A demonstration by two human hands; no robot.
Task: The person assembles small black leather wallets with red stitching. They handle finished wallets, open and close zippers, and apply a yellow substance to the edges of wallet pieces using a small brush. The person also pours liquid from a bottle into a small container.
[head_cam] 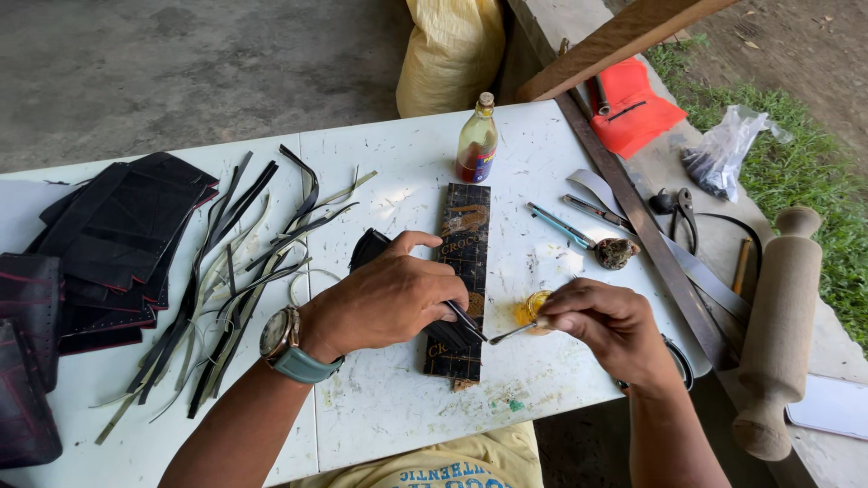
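Left hand, watch on its wrist, is curled shut over a black leather piece, pinning it flat on a dark printed board at the white table's centre. Right hand, at four o'clock from the board, pinches a thin applicator — tip aimed at the leather's edge — just beside a small pot of yellow glue. A bottle stands at twelve o'clock, black strips at nine. Bare tabletop lies toward six o'clock — the near edge is close.
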